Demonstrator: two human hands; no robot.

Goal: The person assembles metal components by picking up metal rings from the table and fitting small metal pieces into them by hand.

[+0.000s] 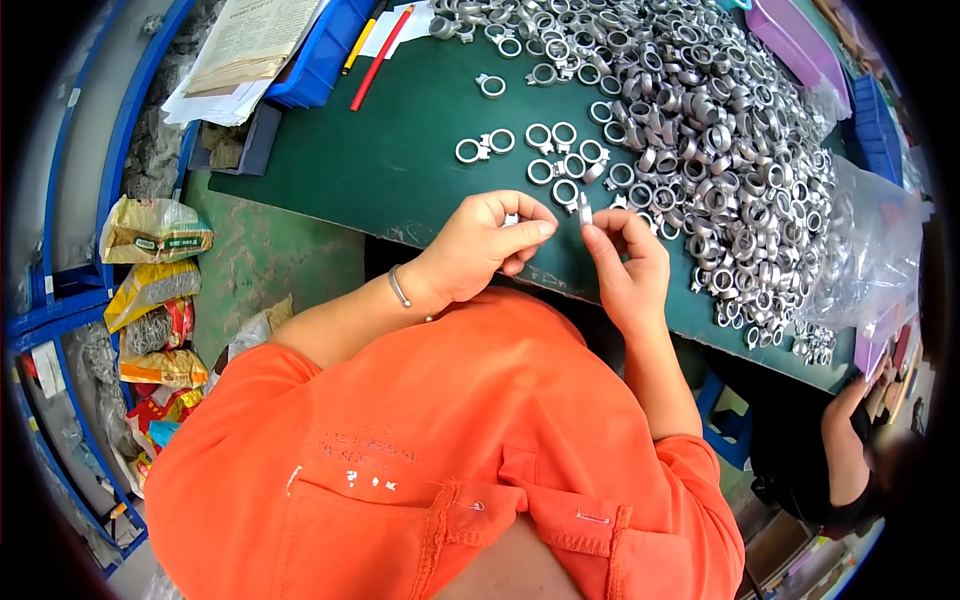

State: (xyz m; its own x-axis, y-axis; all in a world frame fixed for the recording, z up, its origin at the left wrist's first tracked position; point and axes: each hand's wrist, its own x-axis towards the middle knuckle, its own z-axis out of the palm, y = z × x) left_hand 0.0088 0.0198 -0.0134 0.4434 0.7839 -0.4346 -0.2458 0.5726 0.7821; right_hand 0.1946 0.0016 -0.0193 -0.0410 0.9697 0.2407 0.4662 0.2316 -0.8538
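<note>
Near the front edge of the green table, my left hand (490, 240) is closed, thumb and forefinger curled together. A small silvery piece of a metal ring shows inside that curl; the rest is hidden by the fingers. My right hand (632, 262) pinches another metal ring (585, 210) between thumb and fingers, seen edge-on and held upright. Just beyond both hands lies a small group of loose metal rings (541, 172), each with a little lug on its side. A pair of rings (470, 151) sits farther left.
A big heap of metal rings (710, 130) covers the table's right side. Clear plastic bag (865, 240) and pink bin (795, 40) border it. Pencils (382, 57) and a blue bin (320, 55) are at the back left. Another person's arm (845, 440) shows at lower right.
</note>
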